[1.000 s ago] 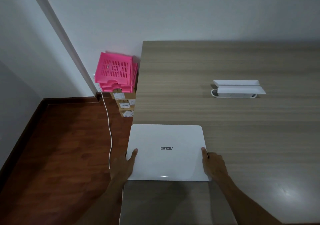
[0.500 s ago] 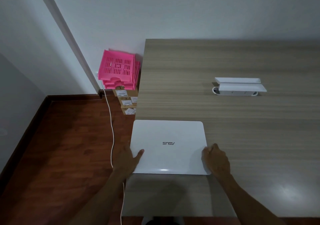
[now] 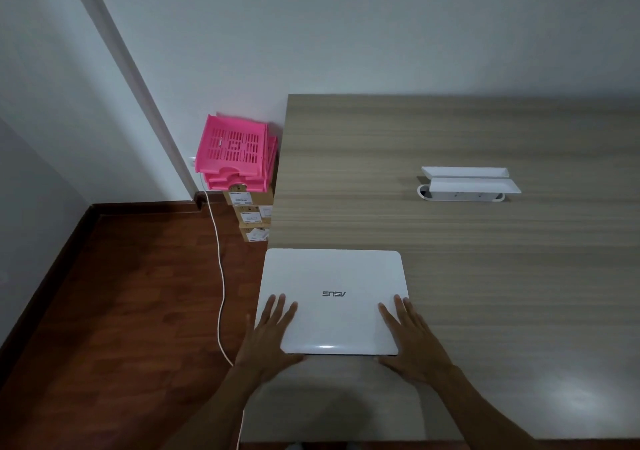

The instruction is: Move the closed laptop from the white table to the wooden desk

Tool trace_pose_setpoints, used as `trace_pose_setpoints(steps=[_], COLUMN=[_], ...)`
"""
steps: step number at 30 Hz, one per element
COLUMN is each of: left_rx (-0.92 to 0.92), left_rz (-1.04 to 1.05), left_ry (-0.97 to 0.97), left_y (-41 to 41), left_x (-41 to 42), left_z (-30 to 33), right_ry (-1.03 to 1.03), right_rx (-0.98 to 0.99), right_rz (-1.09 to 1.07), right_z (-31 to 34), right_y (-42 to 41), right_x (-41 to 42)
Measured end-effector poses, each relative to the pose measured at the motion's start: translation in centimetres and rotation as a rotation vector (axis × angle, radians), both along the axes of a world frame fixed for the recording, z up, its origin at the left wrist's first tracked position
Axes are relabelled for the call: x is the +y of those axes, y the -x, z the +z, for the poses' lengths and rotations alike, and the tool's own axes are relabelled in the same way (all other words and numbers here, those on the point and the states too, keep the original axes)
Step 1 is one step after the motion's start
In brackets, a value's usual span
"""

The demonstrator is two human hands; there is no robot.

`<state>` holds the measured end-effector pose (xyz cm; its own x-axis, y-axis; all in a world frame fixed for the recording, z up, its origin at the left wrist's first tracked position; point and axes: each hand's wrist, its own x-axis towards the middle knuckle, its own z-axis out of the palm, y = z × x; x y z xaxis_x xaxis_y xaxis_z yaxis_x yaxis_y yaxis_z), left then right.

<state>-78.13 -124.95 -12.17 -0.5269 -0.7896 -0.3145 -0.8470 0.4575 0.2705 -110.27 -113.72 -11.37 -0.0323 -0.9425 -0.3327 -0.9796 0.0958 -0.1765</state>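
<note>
Closed white rectangular laptop lies flat at the near-left corner of the wood-grain desk, left edge apparently overhanging. Left hand and right hand rest spread flat on its near corners, gripping nothing.

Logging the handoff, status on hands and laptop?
Left hand and right hand open, flat on the lid. Laptop closed, down on the desk, left edge overhanging. White tray far off, nothing in the way.
</note>
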Motion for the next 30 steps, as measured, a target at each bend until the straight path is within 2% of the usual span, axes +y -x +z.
trace_pose_setpoints(steps=[11,20,23,30], left_rx=[0.035,0.072,0.044,0.169], left_rz=[-0.012,-0.003,-0.014,0.004], left_ry=[-0.03,-0.006,0.038,0.258], left_y=[1.1,0.9,0.7,-1.6], left_x=[-0.9,-0.9,0.0,5.4], left_z=[0.8,0.2,0.6,-0.1], right_ry=[-0.002,-0.035,0.024,0.259], right_rx=[-0.095,-0.055,-0.05,-0.066], right_rz=[-0.109,-0.098,-0.079,-0.064], right_z=[1.6,1.3,1.5,-0.7], right_y=[0.9,0.9,0.5,-2.9], right_x=[-0.2,-0.7,0.1,4.5])
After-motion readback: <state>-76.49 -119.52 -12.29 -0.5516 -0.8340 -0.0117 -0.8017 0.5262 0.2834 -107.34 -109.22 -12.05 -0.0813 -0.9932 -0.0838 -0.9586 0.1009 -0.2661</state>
